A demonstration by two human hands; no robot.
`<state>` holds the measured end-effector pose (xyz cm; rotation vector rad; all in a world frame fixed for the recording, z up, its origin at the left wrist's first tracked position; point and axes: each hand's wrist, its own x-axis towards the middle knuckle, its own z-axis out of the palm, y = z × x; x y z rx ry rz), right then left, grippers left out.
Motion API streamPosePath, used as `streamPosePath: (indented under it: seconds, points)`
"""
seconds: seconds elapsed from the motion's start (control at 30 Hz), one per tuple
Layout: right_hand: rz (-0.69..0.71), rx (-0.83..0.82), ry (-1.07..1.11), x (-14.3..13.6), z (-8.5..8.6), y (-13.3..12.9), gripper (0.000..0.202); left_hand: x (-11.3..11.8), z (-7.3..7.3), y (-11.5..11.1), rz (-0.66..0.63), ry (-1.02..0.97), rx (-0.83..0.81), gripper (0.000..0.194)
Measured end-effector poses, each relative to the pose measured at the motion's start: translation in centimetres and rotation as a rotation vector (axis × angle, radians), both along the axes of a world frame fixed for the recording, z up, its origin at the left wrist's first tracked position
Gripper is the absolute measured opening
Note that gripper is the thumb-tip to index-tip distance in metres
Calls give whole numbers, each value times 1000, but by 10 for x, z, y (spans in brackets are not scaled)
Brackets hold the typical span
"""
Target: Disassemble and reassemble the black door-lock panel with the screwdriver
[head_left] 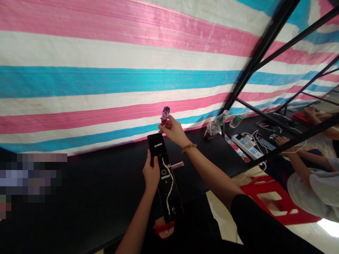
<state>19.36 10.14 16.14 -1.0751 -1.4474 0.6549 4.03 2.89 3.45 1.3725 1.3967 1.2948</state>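
Observation:
A long black panel-like device (164, 183) lies tilted near the table's front edge, with a white cable (171, 185) running along its face. My left hand (152, 173) grips its upper left edge, thumb on the face. Above the device's top end, my right hand (173, 131) is closed round a screwdriver with a purple, clear handle (165, 113); the handle points up and the tip is hard to see. A pink slim object (177, 164) lies on the table just right of the device. Under the device's lower end is a red-orange item (164, 227).
The black table (106, 183) meets a striped sheet (119, 81) behind. A drink cup (211, 130) and plastic bottle (221, 118) stand at the right, by a black metal frame (245, 83). Beyond are a power strip (247, 145), a red stool (265, 206) and other people's arms (302, 165).

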Motion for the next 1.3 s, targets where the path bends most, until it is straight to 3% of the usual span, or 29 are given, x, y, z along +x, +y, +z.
streamPosePath:
  seconds: [0.07, 0.3, 0.53, 0.63, 0.7, 0.77, 0.83, 0.9, 1.0, 1.13, 1.23, 1.3]
  points:
    - [17, 16, -54, 2, -3, 0, 9, 0, 1, 0, -1, -8, 5, 56]
    - [-104, 5, -43, 0, -9, 1, 12, -2, 0, 2, 3, 1, -16, 58]
    - [-193, 56, 209, 3, -3, -50, 34, -2, -3, -2, -15, -41, -34, 63]
    - [-308, 20, 309, 18, -17, -88, 36, -45, -4, 2, 26, 65, 2, 66]
    - [-372, -16, 368, 31, -34, -119, 32, -93, -8, 6, 114, 305, 68, 53]
    - [-457, -53, 467, 43, -53, -151, 29, -144, -14, 10, 151, 555, 23, 43]
    - [-530, -84, 578, 50, -70, -182, 28, -183, -22, 11, 89, 676, -71, 41]
    - [-565, -142, 663, 53, -82, -206, 27, -201, -28, 10, -30, 735, -135, 42]
    - [-553, -211, 717, 49, -89, -225, 28, -196, -32, 6, -71, 818, -125, 42]
    - [-485, -222, 706, 41, -82, -227, 25, -176, -26, 4, -38, 828, -39, 32]
    - [-414, -203, 689, 31, -72, -221, 22, -164, -14, 3, -16, 666, -48, 26]
    - [-351, -205, 678, 22, -64, -217, 19, -149, 0, -4, 19, 399, -119, 24]
